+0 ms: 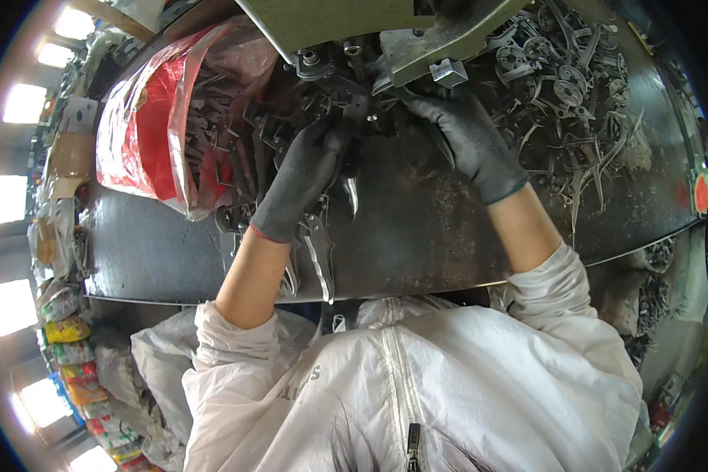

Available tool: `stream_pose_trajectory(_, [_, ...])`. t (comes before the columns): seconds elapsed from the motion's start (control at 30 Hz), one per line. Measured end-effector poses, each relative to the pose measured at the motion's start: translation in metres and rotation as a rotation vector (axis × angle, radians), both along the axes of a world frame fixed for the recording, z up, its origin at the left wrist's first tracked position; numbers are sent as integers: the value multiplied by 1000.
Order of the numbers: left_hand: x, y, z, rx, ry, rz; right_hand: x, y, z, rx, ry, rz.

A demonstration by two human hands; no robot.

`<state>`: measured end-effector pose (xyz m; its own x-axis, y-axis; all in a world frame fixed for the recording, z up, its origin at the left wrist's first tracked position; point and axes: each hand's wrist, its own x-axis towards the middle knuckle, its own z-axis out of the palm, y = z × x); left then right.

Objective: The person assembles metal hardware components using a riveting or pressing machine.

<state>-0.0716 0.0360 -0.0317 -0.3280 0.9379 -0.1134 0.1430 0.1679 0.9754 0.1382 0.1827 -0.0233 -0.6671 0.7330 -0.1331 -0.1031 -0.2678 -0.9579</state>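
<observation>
Dark grey gloves [291,197] covered both hands, which worked beneath a green-painted metal machine [334,20] at the far side of a dark sheet-metal bench [401,228]. The left hand [313,161] reached in among dark metal parts by the machine's lower fittings, its fingers curled; whether they were clamped on one I could not tell. The right hand [472,141] had its fingertips at the base of the machine, just beside a small square silvery metal block [448,72], and its grip was hidden too. On the left, an open red-and-white plastic bag [145,110] held many loose dark metal pieces [212,102], some spilling out toward the left wrist, where a long, wavy-edged silvery blade-like piece [318,256] lay near the bench's front edge. On the right spread a large heap of silvery metal parts with round discs and curved arms [570,86]. Judging by those two stocks, the work seemed partway along, with one piece in hand and plenty left; which heap was finished did not show.
</observation>
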Motion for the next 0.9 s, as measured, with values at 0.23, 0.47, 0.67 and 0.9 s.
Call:
stream_pose_trajectory(0.23, [-12, 16, -5, 3, 145, -201, -21, -24, 2, 85, -90, -7])
stream_pose_trajectory(0.47, [-29, 25, -21, 22, 1496, -589, -27, -21, -22, 170, -245, 144])
stream_pose_trajectory(0.67, [-80, 41, 45, -47, 1174, -20, -21, -19, -33, -64, -154, -2])
stream_pose_trajectory(0.9, [-249, 47, 15, -257, 1738, -154, -42, -30, -26, -53, -106, 58])
